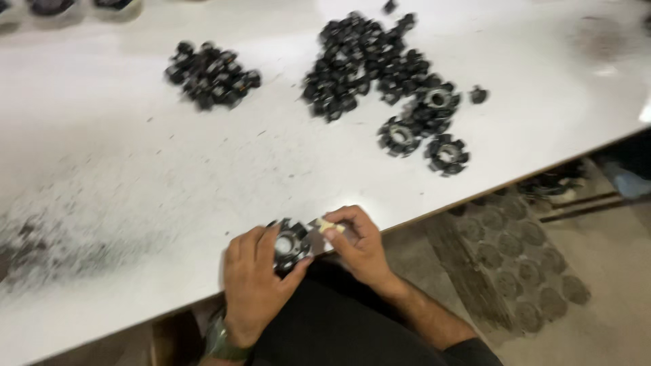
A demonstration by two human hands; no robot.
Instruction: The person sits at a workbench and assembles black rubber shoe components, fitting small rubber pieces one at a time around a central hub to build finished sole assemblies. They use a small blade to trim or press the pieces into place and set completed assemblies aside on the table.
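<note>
While my left hand (254, 285) rests at the near edge of the white counter (135, 203), its fingers are clenched around a black toothed ring (291, 244) with a pale metal hub, thumb on the ring's 5 o'clock side and the other fingers curled over its 9 o'clock side. At 3 o'clock from that ring, touching it, my right hand (363, 247) pinches a small pale yellowish piece (327, 226) between thumb and forefinger; the piece sits against the ring's 2 o'clock rim. Motion blur keeps me from telling what the piece is, or whether a bit of clear wrapping lies under it.

From my hands, up at 12 o'clock to 1 o'clock, a big heap of black parts (366, 64) is spread over the far half of the counter. At the heap's 5 o'clock end three more toothed rings lie flat and apart from each other: one (399, 136) nearest me on the left, one (447, 154) just beside it at 4 o'clock, one (439, 99) at the heap's rim. A single small black part (479, 95) lies alone at 3 o'clock of that last ring. At 11 o'clock from my hands, well apart from the big heap, sits a smaller pile of black parts (211, 73).

Dark smudges (61, 244) mark the counter at 9 o'clock of my left hand. On my left wrist is a dark green watch (220, 342). Beyond the counter's edge at 3 o'clock, a floor mat with round bumps (515, 251) shows below.
</note>
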